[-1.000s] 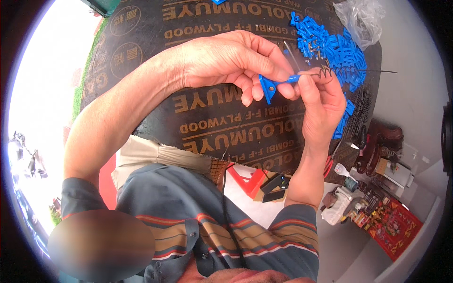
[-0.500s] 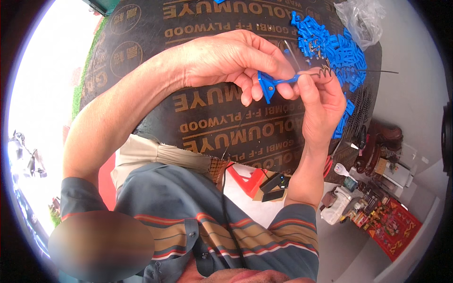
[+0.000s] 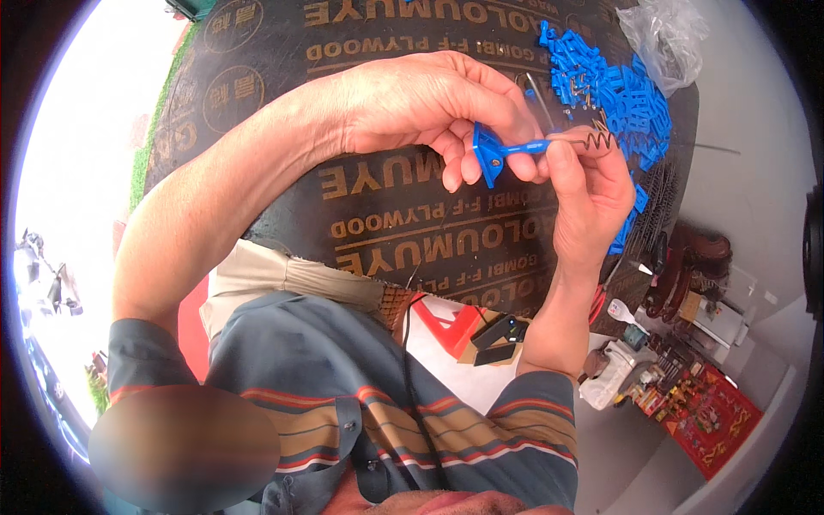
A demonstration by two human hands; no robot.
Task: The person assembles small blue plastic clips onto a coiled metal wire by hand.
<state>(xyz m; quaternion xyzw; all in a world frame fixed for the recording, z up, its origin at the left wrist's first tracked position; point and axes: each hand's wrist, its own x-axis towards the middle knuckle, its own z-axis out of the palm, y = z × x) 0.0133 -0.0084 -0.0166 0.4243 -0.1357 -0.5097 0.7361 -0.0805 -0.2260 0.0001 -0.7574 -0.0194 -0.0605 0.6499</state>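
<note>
My left hand (image 3: 442, 103) is closed on a blue plastic part (image 3: 489, 154), which has a flared plate at one end and a narrow stem running right. The thumb and forefinger of my right hand (image 3: 592, 193) pinch where the stem meets a dark coiled wire spring (image 3: 598, 140). A long straight tail of the wire sticks out to the right. My fingertips hide the joint between stem and wire. Just behind both hands, a thin metal rod (image 3: 541, 101) rises from the table.
Heaped blue plastic parts (image 3: 635, 112) lie at the right of the dark printed plywood table (image 3: 412, 227). Small metal pieces sit among them. Dark wire springs (image 3: 659, 193) are piled at the right edge, and a clear plastic bag (image 3: 665, 39) rests at the far right.
Both hands hold nearly the same pose, shifted slightly right in the picture. The blue stem has turned a little and shows more of its length.
</note>
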